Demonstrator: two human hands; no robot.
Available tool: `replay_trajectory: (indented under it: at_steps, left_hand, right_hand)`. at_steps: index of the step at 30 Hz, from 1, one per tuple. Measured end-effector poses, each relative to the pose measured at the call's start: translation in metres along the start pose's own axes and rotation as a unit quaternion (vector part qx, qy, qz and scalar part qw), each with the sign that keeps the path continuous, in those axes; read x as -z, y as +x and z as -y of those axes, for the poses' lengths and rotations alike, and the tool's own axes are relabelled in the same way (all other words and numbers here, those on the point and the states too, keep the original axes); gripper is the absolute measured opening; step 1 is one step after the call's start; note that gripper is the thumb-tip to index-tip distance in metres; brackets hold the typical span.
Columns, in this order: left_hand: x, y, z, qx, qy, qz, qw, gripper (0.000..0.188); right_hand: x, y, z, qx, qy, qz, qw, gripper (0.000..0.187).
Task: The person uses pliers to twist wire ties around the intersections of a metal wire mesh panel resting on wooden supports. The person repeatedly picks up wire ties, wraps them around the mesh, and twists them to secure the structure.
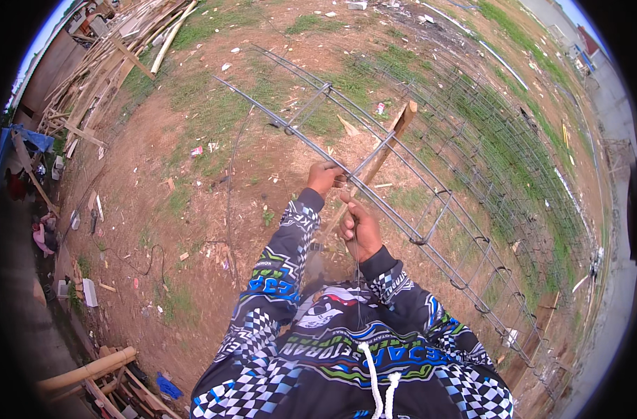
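Note:
A long rebar cage (pixel 384 201) of thin steel bars and square stirrups slants from the upper left to the lower right in front of me. My left hand (pixel 325 177) is closed at the near bar, its fingertips at the joint where a stirrup crosses. Just below and to the right, my right hand (pixel 359 228) pinches a thin tie wire (pixel 358 269), whose loose end hangs down toward my chest. The wire's upper end near the joint is too fine to follow. A wooden post (pixel 402 120) stands beneath the cage, crossing under it close to both hands.
More steel mesh cages (pixel 500 153) lie on the grass to the right. Planks and bamboo poles (pixel 98 91) are heaped at the far left. A bamboo pole (pixel 88 370) and a blue scrap (pixel 167 385) lie at the lower left. Litter dots the dirt ground (pixel 144 160).

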State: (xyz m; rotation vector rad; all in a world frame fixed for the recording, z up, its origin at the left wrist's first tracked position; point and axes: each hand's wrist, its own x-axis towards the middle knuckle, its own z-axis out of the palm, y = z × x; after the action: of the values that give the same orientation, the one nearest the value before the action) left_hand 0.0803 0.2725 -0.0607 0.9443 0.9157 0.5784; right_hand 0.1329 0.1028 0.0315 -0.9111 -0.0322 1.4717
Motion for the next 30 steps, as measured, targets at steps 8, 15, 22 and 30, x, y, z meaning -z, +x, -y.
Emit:
replay_trajectory:
  at_steps: [8,15,22,30]
  left_hand:
    - [-0.001,-0.013,-0.004,-0.045,0.000,0.018,0.999,0.041]
    - [0.010,0.002,0.008,0.043,0.025,0.070,0.996,0.040]
    - [-0.017,-0.011,-0.010,0.082,0.030,0.021,0.996,0.057]
    - [-0.010,-0.002,-0.010,0.043,0.152,0.037,0.987,0.059]
  right_hand:
    - [-0.018,-0.006,-0.028,0.018,0.035,-0.046,0.998,0.028]
    - [-0.024,0.006,-0.044,0.046,0.023,-0.040,0.998,0.025]
    - [-0.033,-0.005,-0.047,0.083,-0.070,-0.075,0.991,0.029]
    - [-0.028,-0.012,-0.017,0.107,-0.222,-0.034,0.969,0.037]
